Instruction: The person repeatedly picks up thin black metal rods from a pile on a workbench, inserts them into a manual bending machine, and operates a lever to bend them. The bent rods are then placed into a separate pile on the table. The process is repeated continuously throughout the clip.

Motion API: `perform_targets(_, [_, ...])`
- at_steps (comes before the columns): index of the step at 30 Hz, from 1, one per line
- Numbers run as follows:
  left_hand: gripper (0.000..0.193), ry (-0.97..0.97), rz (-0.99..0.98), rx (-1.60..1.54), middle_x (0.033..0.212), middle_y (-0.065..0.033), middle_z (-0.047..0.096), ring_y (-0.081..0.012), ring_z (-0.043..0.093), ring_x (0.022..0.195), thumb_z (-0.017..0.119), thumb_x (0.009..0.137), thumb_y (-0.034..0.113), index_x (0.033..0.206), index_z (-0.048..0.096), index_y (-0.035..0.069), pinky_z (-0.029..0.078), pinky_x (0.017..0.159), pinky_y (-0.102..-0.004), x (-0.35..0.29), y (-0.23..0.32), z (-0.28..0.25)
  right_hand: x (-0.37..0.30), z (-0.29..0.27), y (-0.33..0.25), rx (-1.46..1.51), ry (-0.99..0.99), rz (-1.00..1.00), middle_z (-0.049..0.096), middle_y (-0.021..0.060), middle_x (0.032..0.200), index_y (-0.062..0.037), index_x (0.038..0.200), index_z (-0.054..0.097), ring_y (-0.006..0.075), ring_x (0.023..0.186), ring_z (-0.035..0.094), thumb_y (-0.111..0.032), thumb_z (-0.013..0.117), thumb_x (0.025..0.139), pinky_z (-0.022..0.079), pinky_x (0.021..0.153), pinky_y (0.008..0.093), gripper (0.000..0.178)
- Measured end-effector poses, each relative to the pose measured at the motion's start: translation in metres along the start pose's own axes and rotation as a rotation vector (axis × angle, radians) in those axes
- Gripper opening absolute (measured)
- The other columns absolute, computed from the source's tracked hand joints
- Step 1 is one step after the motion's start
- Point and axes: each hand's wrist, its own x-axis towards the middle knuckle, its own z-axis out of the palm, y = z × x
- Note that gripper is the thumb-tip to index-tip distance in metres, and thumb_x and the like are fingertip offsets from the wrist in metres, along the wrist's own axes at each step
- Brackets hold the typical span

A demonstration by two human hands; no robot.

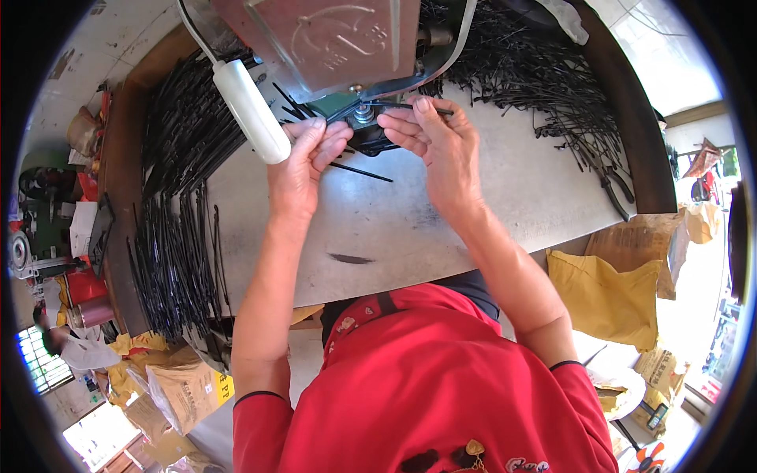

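Both of my hands are raised at the small metal fitting (363, 115) under a reddish-brown machine housing (323, 43). My left hand (298, 169) pinches a thin black rod (344, 112) between thumb and fingers, left of the fitting. Opposite it, my right hand (443, 150) has thumb and forefinger closed on another thin black rod (391, 104), which runs toward the fitting. Whether the two rods join there I cannot tell. A white tube-shaped lamp (251, 110) hangs just over my left fingers. Below the fitting, a loose black rod (361, 171) lies on the metal tabletop (378, 236).
Dense bundles of black rods (177, 264) cover the table's left side. A tangled heap of black pieces (512, 71) fills the back right. Pliers (611, 185) lie near the right edge, inside a raised brown rim (643, 142). Yellow sacks (607, 292) stand beyond it.
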Motion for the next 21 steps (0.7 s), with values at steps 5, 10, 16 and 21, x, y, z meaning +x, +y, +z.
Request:
perform_targets(5, [0.018,-0.017,0.007,0.176,0.09,-0.0259,0.066,-0.0291,0.07,0.08,0.063,0.086,0.003,0.096,0.053,-0.008,0.06,0.068,-0.0271,0.008,0.018,0.0,0.023,-0.018,-0.023,0.003,-0.132,0.297,0.063,0.023,0.095,0.0066,0.107,0.049,0.03,0.087,0.068,-0.023,0.056,0.095,0.059,0.076,0.0334,0.033])
perform_targets(10, [0.016,0.009,-0.003,0.211,0.096,-0.0235,0.067,-0.0278,0.069,0.086,0.061,0.087,0.006,0.1,0.057,-0.004,0.058,0.072,-0.0284,0.005,0.013,0.0,0.033,-0.021,-0.013,0.159,-0.139,0.12,0.064,0.0187,0.096,0.0021,0.104,0.051,0.0296,0.084,0.069,-0.021,0.057,0.094,0.059,0.073,0.0324,0.025])
perform_targets(16, [0.024,0.141,0.044,0.109,0.101,-0.0176,0.065,-0.026,0.067,0.096,0.064,0.087,0.006,0.107,0.053,-0.002,0.057,0.082,-0.0284,0.005,0.007,0.01,0.023,-0.02,-0.019,0.135,-0.1,0.133,0.066,0.0169,0.092,-0.0016,0.099,0.051,0.0275,0.077,0.07,-0.022,0.054,0.094,0.058,0.065,0.0317,0.021])
perform_targets(21, [0.019,0.118,-0.067,-0.274,0.103,-0.0146,0.065,-0.0219,0.065,0.102,0.058,0.092,0.01,0.106,0.056,-0.003,0.055,0.089,-0.0295,0.013,-0.008,-0.006,-0.005,-0.038,-0.051,-0.428,-0.216,0.038,0.067,0.0149,0.088,0.0002,0.1,0.058,0.0206,0.073,0.069,-0.026,0.053,0.095,0.055,0.063,0.0291,0.027])
